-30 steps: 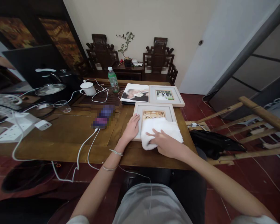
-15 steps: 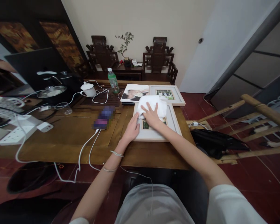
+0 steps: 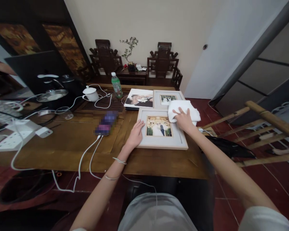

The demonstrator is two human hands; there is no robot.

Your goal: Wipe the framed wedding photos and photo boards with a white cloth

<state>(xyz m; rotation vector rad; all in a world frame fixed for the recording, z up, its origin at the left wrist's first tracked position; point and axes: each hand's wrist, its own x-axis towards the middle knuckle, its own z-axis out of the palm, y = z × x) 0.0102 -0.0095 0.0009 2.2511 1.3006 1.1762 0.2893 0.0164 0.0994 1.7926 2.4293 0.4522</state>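
Observation:
A light-wood picture frame [image 3: 162, 146] with a photo of a couple lies face up near the table's front edge. My left hand [image 3: 135, 133] grips its left side, fingers along the edge. My right hand [image 3: 184, 120] holds a folded white cloth [image 3: 191, 110], fingers spread over it, at the frame's upper right corner. The cloth covers that corner and overhangs the right side. Behind lies a second picture frame [image 3: 157, 96], its lower right part hidden by the cloth. To its left, a photo panel [image 3: 141, 98] rests on a dark flat thing.
On the wooden table [image 3: 69, 154] are a phone [image 3: 106, 123] with charging cables, a green-labelled bottle [image 3: 117, 85], a lidded white cup [image 3: 91, 94], a clear plastic cup [image 3: 66, 113] and a white power strip [image 3: 16, 136]. A bamboo rack [image 3: 276, 118] stands at the right.
My right hand has slid the cloth rightward across the frame to its upper right corner, uncovering the couple's photo. My left hand stays at the frame's left side.

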